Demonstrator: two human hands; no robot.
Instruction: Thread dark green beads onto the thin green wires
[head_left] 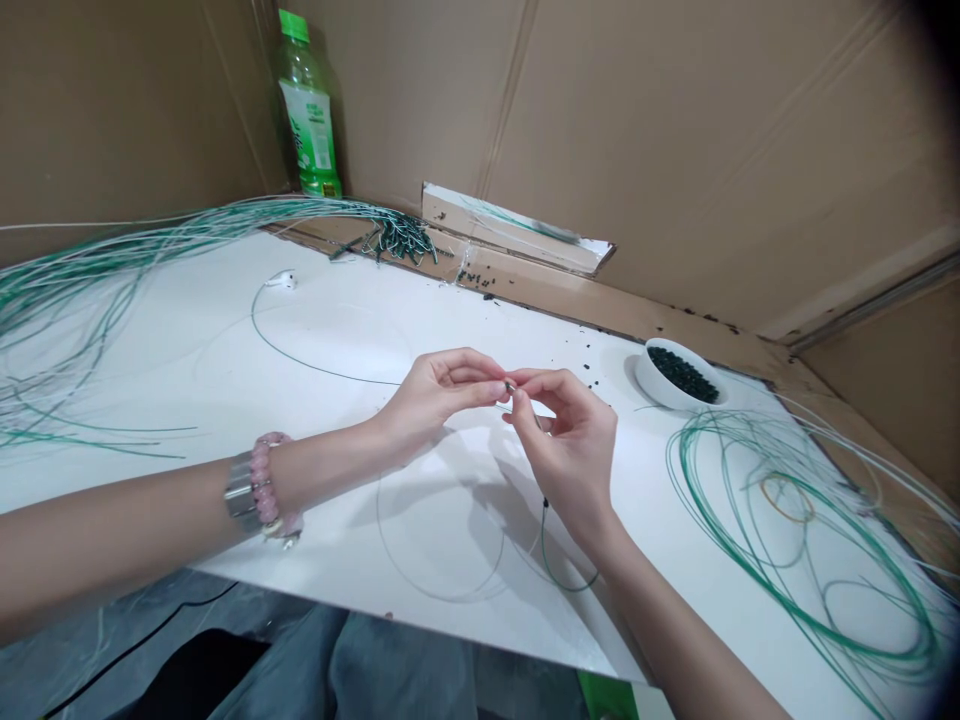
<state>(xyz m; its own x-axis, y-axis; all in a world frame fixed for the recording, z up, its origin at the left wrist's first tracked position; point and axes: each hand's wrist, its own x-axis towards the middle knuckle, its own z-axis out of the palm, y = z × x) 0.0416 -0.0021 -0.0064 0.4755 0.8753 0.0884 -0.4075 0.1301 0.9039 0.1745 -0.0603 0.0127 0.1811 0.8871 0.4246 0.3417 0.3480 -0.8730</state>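
My left hand (448, 398) and my right hand (566, 430) meet fingertip to fingertip above the middle of the white table. Between the pinched fingertips is a small dark piece (509, 387) on a thin wire, too small to make out fully. A thin green wire (322, 366) runs leftward from my left hand to a white earbud-like piece (282, 280) on the table. Below my right hand hangs a green wire loop (553, 575) with a small dark bead near its top.
A white bowl (645, 376) of dark beads stands at the right, beside coiled green wire (750, 570). Long green and white wires (97, 262) lie at the left, ending in dark-tipped strands. A green bottle (310, 130) stands behind, against cardboard walls (675, 150).
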